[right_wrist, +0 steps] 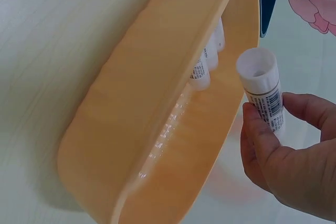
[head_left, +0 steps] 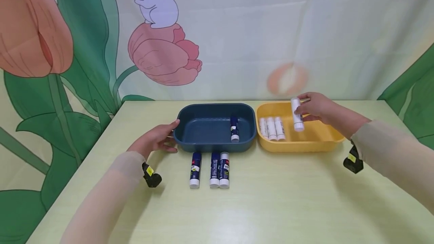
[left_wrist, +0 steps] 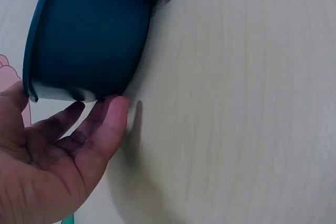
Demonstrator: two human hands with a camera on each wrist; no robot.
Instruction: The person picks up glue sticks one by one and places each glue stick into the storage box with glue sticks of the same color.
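Note:
My right hand (head_left: 318, 107) pinches a white glue stick (head_left: 297, 114) between thumb and fingers, above the yellow tray (head_left: 298, 146). The right wrist view shows its hollow white end and barcode label (right_wrist: 273, 106). Three similar white glue sticks (head_left: 272, 128) lie side by side at the tray's left end. My left hand (head_left: 156, 138) touches the left end of the dark blue tray (head_left: 213, 147), its fingertips against the rim and outer wall (left_wrist: 84, 72). Inside that tray, near its right end, lies one blue glue stick (head_left: 234, 128).
In front of the blue tray, a blue glue stick (head_left: 195, 170) lies on the pale table (head_left: 264, 202), left of two more glue sticks (head_left: 219, 170) that lie together. The trays stand almost end to end at the table's back, before a printed flower curtain (head_left: 244, 48).

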